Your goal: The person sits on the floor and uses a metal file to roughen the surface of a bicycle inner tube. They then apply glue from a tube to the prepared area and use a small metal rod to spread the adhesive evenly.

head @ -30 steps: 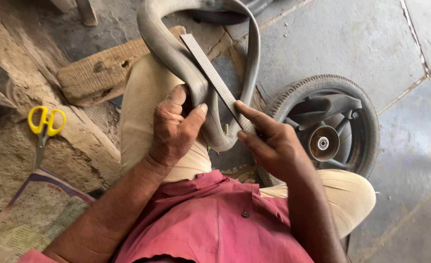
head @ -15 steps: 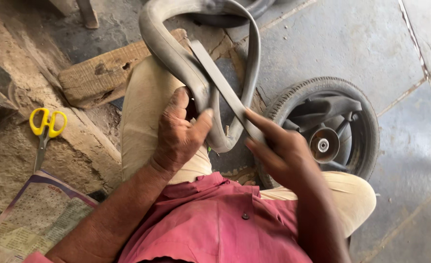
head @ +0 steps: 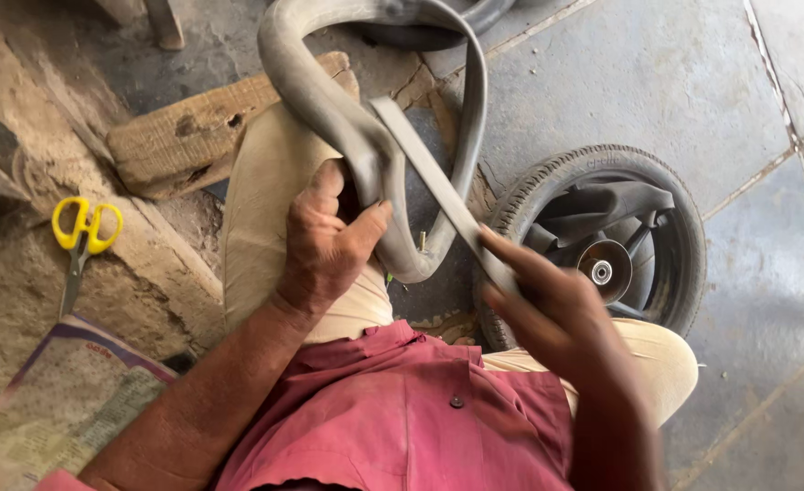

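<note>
A: Head view, then; what does the left hand have?

B: Its grip is closed on the grey inner tube; thumb pressed over the fold, fingers wrapped behind; the tube loops up toward twelve o'clock and hangs over the person's knee.

A: And the right hand?

B: At about four o'clock from the left; its grip is closed on the lower end of a flat grey file, which lies slantwise across the tube where the left thumb pins it.

A: What lies around them?

B: A small wheel with its tyre on the stone floor at three o'clock; a wooden block at ten; yellow-handled scissors at nine; a newspaper at eight.

A: What could go wrong, in your judgement?

B: The tool's edge sits just beside the left thumb; a slip along the slack rubber could scrape the skin; pressing too hard in one place might thin or tear the tube; and the loose loop could slide off the knee if the hold eases.
</note>
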